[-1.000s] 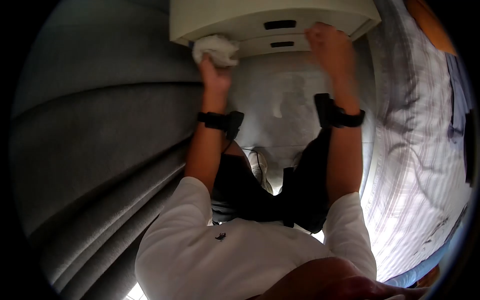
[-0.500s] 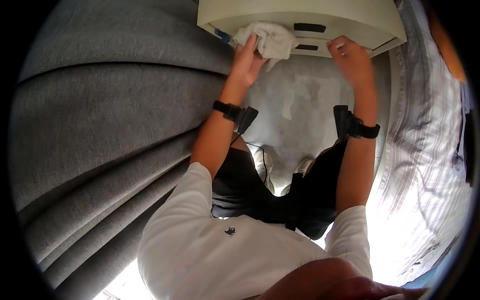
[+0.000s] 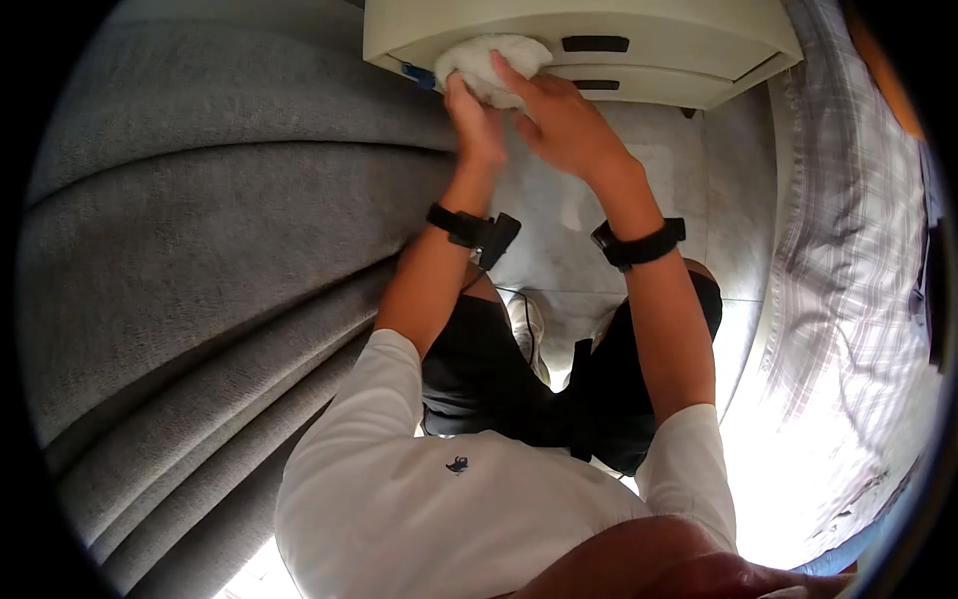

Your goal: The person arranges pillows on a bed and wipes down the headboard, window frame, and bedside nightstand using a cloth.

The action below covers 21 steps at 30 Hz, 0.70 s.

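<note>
A bunched white cloth [image 3: 479, 60], perhaps a towel, is in front of the pale drawer cabinet [image 3: 689, 50]. My left hand [image 3: 477, 130] grips it from below, with the thumb side showing and the other fingers partly hidden behind the fabric. From the right, my right hand [image 3: 571, 125] presses on the same cloth, one finger lying over its front and the others curled at its edge. Both wrists wear black straps with small devices.
Dark handle slots [image 3: 596, 44] mark the cabinet's drawers, and a small blue item [image 3: 417, 75] is at its left corner. Grey fabric folds [image 3: 249, 210] line the left side. Plaid bedding [image 3: 848, 260] runs along the right above the tiled floor [image 3: 738, 200].
My right hand has moved left from the cabinet's right side onto the cloth. The cloth and left hand have shifted slightly left, and the cloth looks more compact.
</note>
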Available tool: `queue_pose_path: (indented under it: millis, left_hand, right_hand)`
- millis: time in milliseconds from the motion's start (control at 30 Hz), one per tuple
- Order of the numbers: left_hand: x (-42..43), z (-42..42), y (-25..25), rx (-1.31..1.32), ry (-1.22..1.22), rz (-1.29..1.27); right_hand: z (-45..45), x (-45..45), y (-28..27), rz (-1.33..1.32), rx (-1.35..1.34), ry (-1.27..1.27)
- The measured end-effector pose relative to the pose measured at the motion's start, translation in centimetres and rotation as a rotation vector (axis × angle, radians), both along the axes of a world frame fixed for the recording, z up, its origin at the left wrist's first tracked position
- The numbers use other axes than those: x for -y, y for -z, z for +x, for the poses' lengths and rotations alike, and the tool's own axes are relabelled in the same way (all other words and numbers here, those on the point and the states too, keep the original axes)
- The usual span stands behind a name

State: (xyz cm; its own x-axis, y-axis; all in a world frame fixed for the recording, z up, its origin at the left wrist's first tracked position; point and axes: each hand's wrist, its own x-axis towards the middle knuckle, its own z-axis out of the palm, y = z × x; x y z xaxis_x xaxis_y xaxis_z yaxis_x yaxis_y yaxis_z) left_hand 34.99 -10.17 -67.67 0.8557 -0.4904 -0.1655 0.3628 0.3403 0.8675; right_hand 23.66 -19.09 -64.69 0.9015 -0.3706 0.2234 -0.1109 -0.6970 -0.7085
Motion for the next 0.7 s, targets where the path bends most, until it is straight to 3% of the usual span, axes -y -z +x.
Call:
queue_pose_path:
  millis: [67, 200, 267, 300, 367, 400, 433, 467, 500, 533, 567, 633, 700]
  left_hand:
    - [0.6, -0.2, -1.7, 0.069, -0.147, 0.001]
    - [0.1, 0.9, -2.9, 0.087, -0.169, 0.232]
    - [-0.4, 1.5, 0.1, -0.158, 0.044, 0.242]
    - [-1.1, 3.8, 5.0, -0.196, 0.256, 0.248]
    - [-0.6, 3.3, 4.3, -0.221, 0.232, 0.351]
    - [0.1, 2.6, 4.0, -0.255, 0.220, 0.439]
    - [0.8, 1.6, 4.0, -0.202, -0.049, 0.435]
    - [0.9, 0.8, 2.9, -0.212, -0.037, 0.428]
    - [0.6, 0.4, 0.7, 0.083, -0.137, 0.386]
    - [0.5, 0.5, -0.7, 0.380, -0.237, 0.338]
    - [0.5, 1.1, -1.0, 0.372, -0.233, 0.346]
    - [0.7, 2.4, -0.7, 0.815, -0.385, 0.472]
    - [0.6, 2.3, 0.5, 0.716, -0.326, 0.480]
  right_hand:
    - [-0.2, 0.0, -2.6, 0.049, 0.199, -0.043]
    - [0.6, -0.8, -2.2, 0.091, 0.095, -0.057]
    - [1.1, -1.4, -1.5, -0.012, -0.123, 0.016]
    - [1.1, -1.5, -0.9, -0.005, -0.115, 0.016]
    - [0.9, -1.4, 0.1, -0.112, -0.355, 0.123]
    - [1.1, -1.5, 0.5, -0.117, -0.355, 0.128]
    - [1.1, -1.2, 0.9, -0.133, -0.265, 0.100]
    - [0.9, -0.9, 1.1, -0.144, -0.181, 0.069]
    - [0.6, -0.8, 0.2, -0.144, -0.195, 0.077]
    - [0.5, -0.6, -1.3, -0.084, -0.032, 0.052]
    - [0.5, -0.7, -2.0, -0.019, 0.133, 0.022]
    - [0.4, -0.6, -1.4, -0.033, 0.137, 0.033]
    - [0.4, -0.4, -1.2, -0.061, 0.144, 0.044]
